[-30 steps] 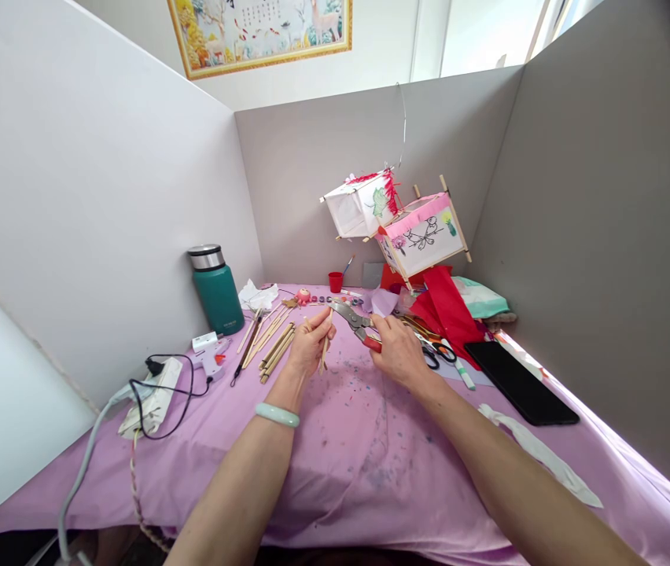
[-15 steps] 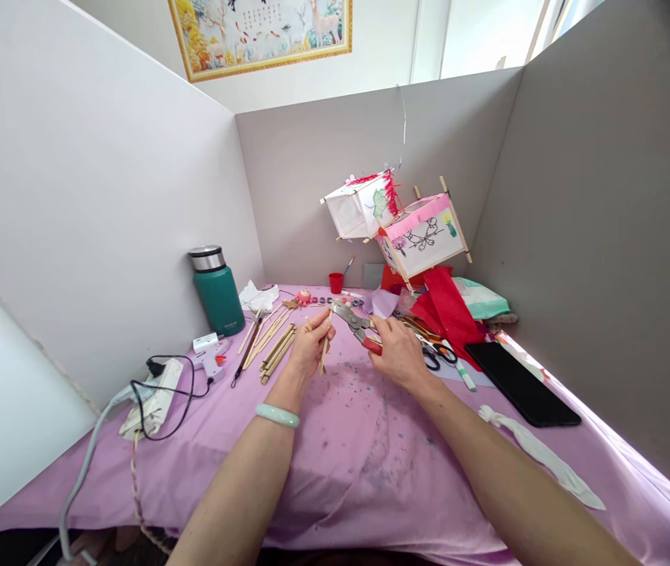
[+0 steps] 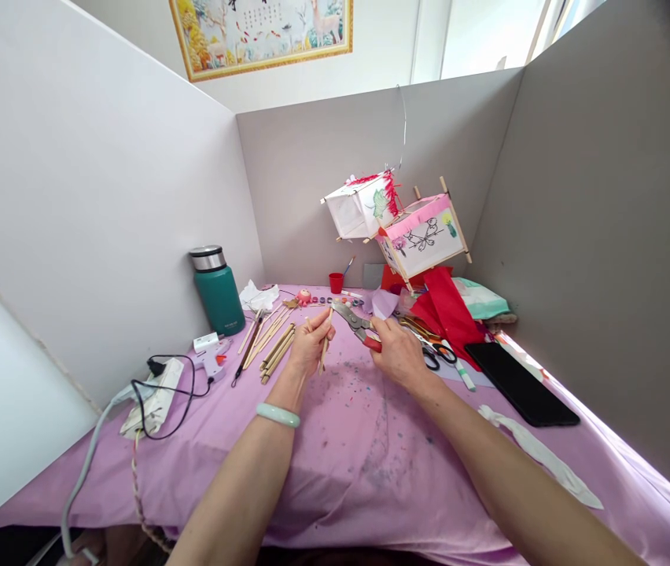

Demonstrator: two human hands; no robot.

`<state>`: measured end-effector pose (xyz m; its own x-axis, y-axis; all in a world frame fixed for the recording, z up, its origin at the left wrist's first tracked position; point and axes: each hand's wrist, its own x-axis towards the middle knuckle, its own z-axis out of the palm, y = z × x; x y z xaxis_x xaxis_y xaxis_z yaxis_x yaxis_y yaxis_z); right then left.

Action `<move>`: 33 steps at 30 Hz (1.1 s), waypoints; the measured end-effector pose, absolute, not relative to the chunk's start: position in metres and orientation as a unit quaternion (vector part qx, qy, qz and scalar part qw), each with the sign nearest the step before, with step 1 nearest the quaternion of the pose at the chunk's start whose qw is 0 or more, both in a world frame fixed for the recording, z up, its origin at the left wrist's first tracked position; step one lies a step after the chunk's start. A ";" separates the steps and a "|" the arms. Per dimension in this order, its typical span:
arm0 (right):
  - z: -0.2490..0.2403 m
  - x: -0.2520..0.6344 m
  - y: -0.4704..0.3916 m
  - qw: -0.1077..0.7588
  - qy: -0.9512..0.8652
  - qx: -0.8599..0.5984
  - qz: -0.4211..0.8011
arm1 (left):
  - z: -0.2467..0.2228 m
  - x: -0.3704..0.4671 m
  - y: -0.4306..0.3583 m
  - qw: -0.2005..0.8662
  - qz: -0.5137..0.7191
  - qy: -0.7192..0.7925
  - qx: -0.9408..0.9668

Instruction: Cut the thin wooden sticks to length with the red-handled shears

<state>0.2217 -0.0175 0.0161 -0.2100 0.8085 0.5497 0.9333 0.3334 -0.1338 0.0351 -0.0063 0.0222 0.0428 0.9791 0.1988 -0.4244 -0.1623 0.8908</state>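
Observation:
My left hand (image 3: pixel 311 343), with a pale green bangle on the wrist, is closed around a thin wooden stick (image 3: pixel 324 355) that points down toward the cloth. My right hand (image 3: pixel 397 348) grips red-handled pliers (image 3: pixel 354 319), whose metal jaws reach left to the top of the stick by my left fingertips. Whether the jaws are fully closed is too small to tell. Left of my left hand lie several short bamboo sticks (image 3: pixel 277 354), with longer thin sticks (image 3: pixel 269 330) and a dark brush (image 3: pixel 248 350) beyond them.
A green bottle (image 3: pixel 219 291), a glue gun (image 3: pixel 210 363) and a corded power strip (image 3: pixel 155 399) stand left. Two paper lanterns (image 3: pixel 423 236) hang above the back. Scissors (image 3: pixel 438 354), red cloth (image 3: pixel 450 314), a black phone (image 3: pixel 520 385) and a white strip (image 3: pixel 541 456) lie right.

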 end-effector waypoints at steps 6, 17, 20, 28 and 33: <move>0.015 0.221 -0.016 0.278 -0.765 -0.575 -0.078 | 0.022 0.034 -0.006 0.601 0.597 0.291 0.444; 0.019 0.222 -0.020 0.265 -0.774 -0.556 -0.143 | 0.022 0.033 -0.005 0.595 0.602 0.307 0.436; 0.020 0.222 -0.022 0.257 -0.777 -0.556 -0.143 | 0.021 0.032 -0.005 0.592 0.602 0.307 0.439; 0.018 0.223 -0.019 0.247 -0.770 -0.576 -0.118 | 0.020 0.032 -0.004 0.612 0.592 0.289 0.437; 0.014 0.220 -0.016 0.254 -0.746 -0.607 -0.103 | 0.022 0.030 -0.004 0.650 0.577 0.279 0.408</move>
<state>0.2199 -0.0161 0.0139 -0.1341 0.8537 0.5033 0.9579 0.2417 -0.1548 0.0302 -0.0039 0.0220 0.1794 0.9778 0.1082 -0.5226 0.0016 0.8526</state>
